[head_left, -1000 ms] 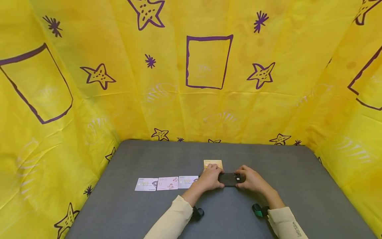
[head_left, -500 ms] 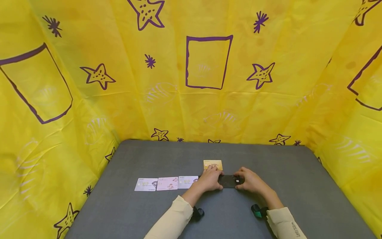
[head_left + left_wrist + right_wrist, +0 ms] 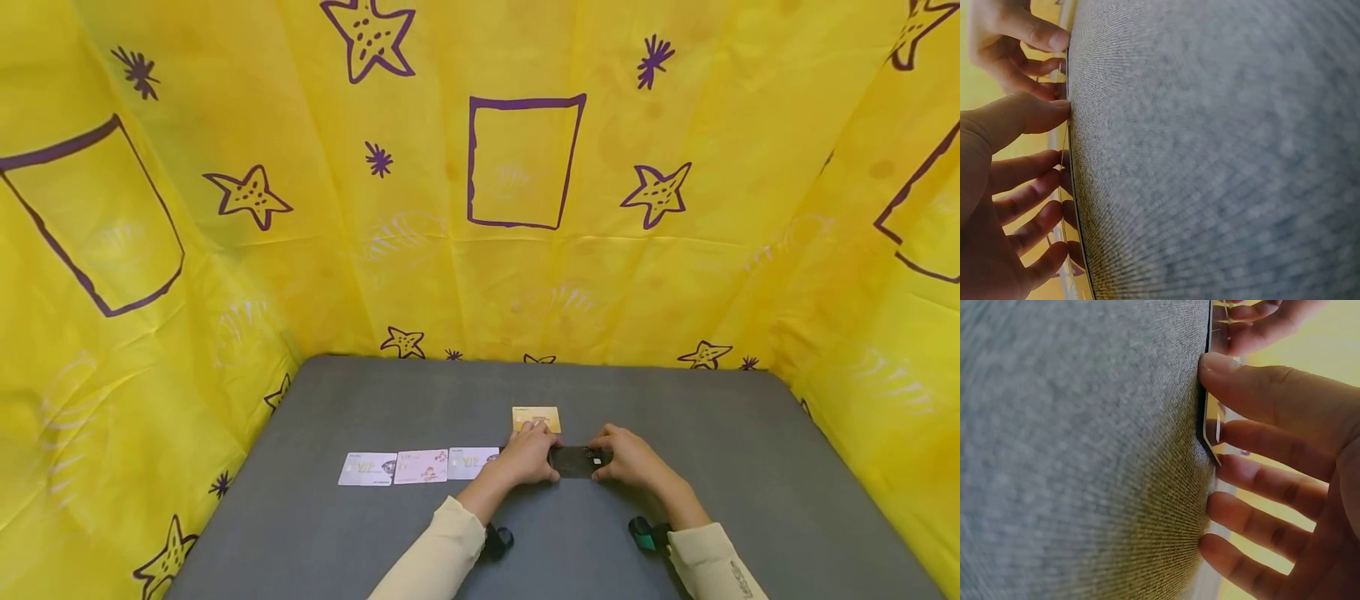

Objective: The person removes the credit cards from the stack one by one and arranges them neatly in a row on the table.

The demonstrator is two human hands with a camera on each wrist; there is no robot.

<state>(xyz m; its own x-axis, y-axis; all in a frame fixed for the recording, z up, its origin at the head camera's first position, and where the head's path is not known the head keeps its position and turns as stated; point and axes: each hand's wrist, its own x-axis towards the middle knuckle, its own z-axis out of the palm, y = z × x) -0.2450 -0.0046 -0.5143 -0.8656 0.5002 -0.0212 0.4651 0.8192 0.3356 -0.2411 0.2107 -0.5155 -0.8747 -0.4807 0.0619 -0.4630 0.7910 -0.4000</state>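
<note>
In the head view, a black card (image 3: pixel 576 462) with a small chip lies at the right end of a row of cards. My right hand (image 3: pixel 633 461) pinches its right end, thumb at the near edge and fingers at the far edge. My left hand (image 3: pixel 527 457) holds the black card's left side the same way and covers part of the row; a dark sliver shows at its left. In the left wrist view, left thumb and fingers (image 3: pixel 1041 117) meet the surface at a thin edge. The right wrist view shows the right thumb (image 3: pixel 1222 364) against the card's edge.
Left of the hands lie a white VIP card (image 3: pixel 474 463), a pink card (image 3: pixel 422 467) and another white VIP card (image 3: pixel 367 469). A gold card (image 3: pixel 536 417) sits just beyond the left fingers. Yellow patterned cloth (image 3: pixel 525 275) surrounds the grey table (image 3: pixel 405 550).
The right hand has moved slightly nearer and left, lowering its end of the black card until it lies flatter in line with the row. The left hand has barely moved.
</note>
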